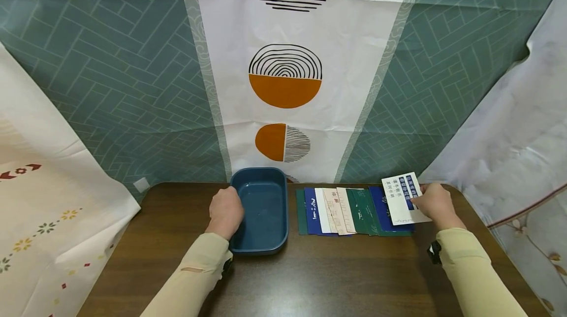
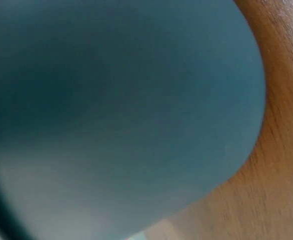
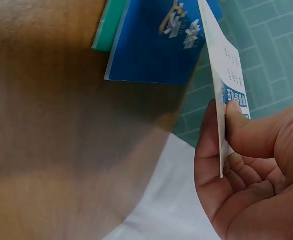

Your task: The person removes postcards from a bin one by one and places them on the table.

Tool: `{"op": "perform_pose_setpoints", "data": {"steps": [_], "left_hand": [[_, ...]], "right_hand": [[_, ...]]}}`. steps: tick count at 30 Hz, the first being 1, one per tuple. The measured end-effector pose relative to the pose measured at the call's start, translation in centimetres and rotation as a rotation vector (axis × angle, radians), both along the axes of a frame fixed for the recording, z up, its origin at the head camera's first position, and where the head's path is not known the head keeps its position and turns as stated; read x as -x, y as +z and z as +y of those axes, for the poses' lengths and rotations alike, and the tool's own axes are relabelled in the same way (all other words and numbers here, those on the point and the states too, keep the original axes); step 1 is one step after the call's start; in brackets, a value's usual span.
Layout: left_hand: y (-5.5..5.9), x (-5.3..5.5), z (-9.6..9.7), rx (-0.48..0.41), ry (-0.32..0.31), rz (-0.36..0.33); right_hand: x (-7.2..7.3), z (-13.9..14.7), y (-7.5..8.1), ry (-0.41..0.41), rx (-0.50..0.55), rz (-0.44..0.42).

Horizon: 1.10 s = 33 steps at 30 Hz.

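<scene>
My right hand (image 1: 436, 205) pinches a white card (image 1: 400, 199) with black writing and a blue printed band. In the right wrist view the thumb (image 3: 244, 132) lies on its printed face, with the fingers behind. The card is tilted up over a blue card (image 3: 154, 45) at the right end of an overlapping row of cards (image 1: 365, 211). At the left, my curled left hand (image 1: 226, 212) grips the left rim of a dark blue rectangular bin (image 1: 261, 216); its fingertips are hidden. The bin's outer wall (image 2: 136, 115) fills most of the left wrist view.
Green, blue, white and cream cards (image 1: 330, 211) lie fanned between the bin and the held card. Everything stands on a brown wooden table (image 1: 336, 277). A patterned cloth (image 1: 283, 80) hangs behind the back edge, with pale cloths (image 1: 57, 199) at both sides.
</scene>
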<state>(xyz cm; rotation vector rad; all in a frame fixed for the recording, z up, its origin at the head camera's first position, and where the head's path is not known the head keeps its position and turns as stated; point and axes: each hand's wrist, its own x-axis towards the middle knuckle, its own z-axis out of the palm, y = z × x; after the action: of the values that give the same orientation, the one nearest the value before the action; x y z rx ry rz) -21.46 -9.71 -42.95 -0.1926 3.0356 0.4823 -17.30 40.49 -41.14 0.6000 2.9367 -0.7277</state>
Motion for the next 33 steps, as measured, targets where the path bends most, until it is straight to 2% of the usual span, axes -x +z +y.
{"op": "perform_pose_setpoints", "data": {"steps": [5,11,18,23,30,33], "left_hand": [[0.1,0.1,0.0,-0.006,0.009,-0.004],[0.1,0.1,-0.1,-0.007,0.024,0.004],[0.0,0.3,-0.1,0.004,0.033,0.000],[0.0,0.2,-0.3,0.006,0.043,-0.004],[0.0,0.1,-0.5,0.002,0.041,0.030],[0.0,0.0,-0.7,-0.030,0.042,0.038]], "right_hand": [[0.3,0.4,-1.1,-0.007,-0.015,-0.049],[0.7,0.5,-2.8,-0.006,-0.047,-0.010],[0.2,0.3,-4.3,0.000,-0.088,0.045],[-0.2,0.3,-4.8,-0.015,-0.110,0.059],[-0.4,0.3,-4.8,-0.013,-0.119,0.022],[-0.4,0.3,-4.6,0.004,-0.119,-0.004]]}}
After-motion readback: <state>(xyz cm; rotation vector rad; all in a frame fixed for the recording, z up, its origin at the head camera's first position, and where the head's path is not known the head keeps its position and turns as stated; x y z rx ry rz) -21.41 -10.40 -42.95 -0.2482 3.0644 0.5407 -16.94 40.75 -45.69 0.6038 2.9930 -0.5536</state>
